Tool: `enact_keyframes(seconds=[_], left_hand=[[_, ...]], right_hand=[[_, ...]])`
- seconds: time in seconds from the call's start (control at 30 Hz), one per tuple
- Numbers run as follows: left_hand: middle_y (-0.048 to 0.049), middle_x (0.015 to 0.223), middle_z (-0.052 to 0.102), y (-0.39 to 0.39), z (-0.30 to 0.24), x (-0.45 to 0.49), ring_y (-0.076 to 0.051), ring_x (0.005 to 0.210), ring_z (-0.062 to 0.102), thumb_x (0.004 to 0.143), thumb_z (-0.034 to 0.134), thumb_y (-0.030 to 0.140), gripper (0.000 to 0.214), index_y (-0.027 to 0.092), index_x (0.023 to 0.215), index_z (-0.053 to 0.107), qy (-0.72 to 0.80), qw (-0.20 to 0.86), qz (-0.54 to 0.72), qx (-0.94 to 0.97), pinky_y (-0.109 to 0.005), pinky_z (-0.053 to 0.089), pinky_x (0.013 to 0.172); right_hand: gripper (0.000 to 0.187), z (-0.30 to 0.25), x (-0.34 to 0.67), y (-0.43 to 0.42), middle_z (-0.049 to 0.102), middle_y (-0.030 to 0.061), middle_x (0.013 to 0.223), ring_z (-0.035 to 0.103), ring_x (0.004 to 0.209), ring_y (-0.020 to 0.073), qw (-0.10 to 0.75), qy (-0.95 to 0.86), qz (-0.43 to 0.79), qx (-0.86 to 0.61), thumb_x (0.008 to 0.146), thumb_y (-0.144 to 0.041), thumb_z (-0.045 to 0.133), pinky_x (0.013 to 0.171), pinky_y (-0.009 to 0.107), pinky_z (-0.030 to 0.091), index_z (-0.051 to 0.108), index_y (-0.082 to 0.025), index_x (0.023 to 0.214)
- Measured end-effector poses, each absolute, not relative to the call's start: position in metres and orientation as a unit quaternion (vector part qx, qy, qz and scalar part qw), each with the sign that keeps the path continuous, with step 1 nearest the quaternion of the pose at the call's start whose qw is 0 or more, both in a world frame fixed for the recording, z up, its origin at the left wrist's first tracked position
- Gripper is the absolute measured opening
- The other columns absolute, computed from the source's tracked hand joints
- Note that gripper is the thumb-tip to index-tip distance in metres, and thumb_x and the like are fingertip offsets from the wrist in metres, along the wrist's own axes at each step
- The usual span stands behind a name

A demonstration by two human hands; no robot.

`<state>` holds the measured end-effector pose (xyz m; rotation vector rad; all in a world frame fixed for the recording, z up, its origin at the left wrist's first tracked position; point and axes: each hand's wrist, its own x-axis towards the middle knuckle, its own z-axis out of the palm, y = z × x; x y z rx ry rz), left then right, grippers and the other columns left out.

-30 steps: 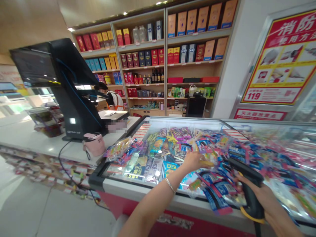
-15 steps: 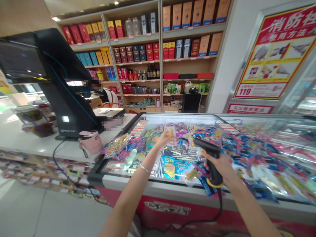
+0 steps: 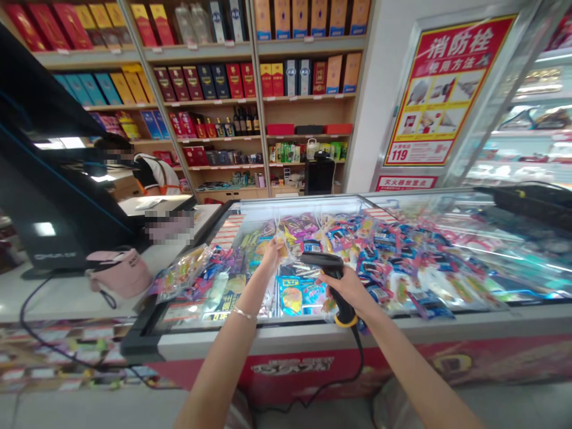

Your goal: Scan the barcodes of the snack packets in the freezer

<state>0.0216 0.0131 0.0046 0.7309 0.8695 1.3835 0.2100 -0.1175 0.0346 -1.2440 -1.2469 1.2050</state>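
My left hand [image 3: 271, 254] is raised over the chest freezer [image 3: 313, 336] and pinches a small clear snack packet [image 3: 283, 245]. My right hand [image 3: 347, 287] grips the handle of a black barcode scanner [image 3: 327, 268] with a yellow collar, whose head points left toward the packet. The scanner's black cable [image 3: 357, 369] hangs down the freezer's front. Under the freezer's glass top lie many colourful wrapped packets [image 3: 393, 256].
A black checkout terminal [image 3: 49, 196] stands on the white counter [image 3: 67, 292] at left, with a pink cap [image 3: 118, 273] beside it. A person [image 3: 147, 170] in an orange vest sits behind the counter. Shelves of boxed goods [image 3: 250, 83] line the back wall.
My left hand lifted a packet from the freezer's top and moved it left. My right hand brought the scanner left and up toward it. The view turned right and closer.
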Motion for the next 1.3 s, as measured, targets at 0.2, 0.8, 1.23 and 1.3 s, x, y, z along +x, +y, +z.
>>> enact_keyframes(seconds=[0.2,0.8,1.23,1.3], left_hand=[[0.0069,0.05,0.033,0.0,0.019,0.017,-0.007,0.039,0.031,0.078,0.048,0.056,0.046,0.013,0.093,0.06,0.272,0.724,0.537,0.337,-0.02,0.022,0.038],[0.0027,0.05,0.035,-0.013,0.018,0.021,-0.005,0.038,0.02,0.076,0.057,0.058,0.044,0.02,0.059,0.044,0.413,0.718,0.269,0.492,-0.025,0.01,0.041],[0.0034,0.049,0.036,-0.007,0.017,0.016,-0.005,0.036,0.021,0.081,0.053,0.056,0.038,0.02,0.067,0.048,0.49,0.67,0.256,0.495,-0.024,0.01,0.042],[0.0041,0.048,0.035,-0.007,0.015,0.017,-0.005,0.035,0.021,0.079,0.054,0.057,0.04,0.02,0.064,0.047,0.499,0.667,0.25,0.494,-0.024,0.008,0.041]], right_hand=[[0.023,0.033,0.207,-0.119,0.069,0.0052,0.062,0.054,0.038,0.0117,0.506,-0.498,0.489,-0.507,0.063,-0.031,0.074,0.037,0.022,0.043,0.063,-0.013,0.072],[0.014,0.01,0.133,-0.138,0.054,-0.003,0.043,0.047,0.035,0.0067,0.64,-0.142,0.615,-0.438,0.064,-0.02,0.072,0.036,0.017,0.039,0.06,-0.013,0.062],[0.017,-0.001,0.121,-0.137,0.05,-0.005,0.039,0.046,0.033,0.0072,0.654,-0.088,0.6,-0.452,0.069,-0.018,0.067,0.035,0.017,0.038,0.052,-0.017,0.062],[0.017,-0.001,0.121,-0.137,0.05,-0.0049,0.039,0.046,0.033,0.0071,0.656,-0.089,0.598,-0.452,0.069,-0.018,0.067,0.035,0.017,0.037,0.052,-0.017,0.061]])
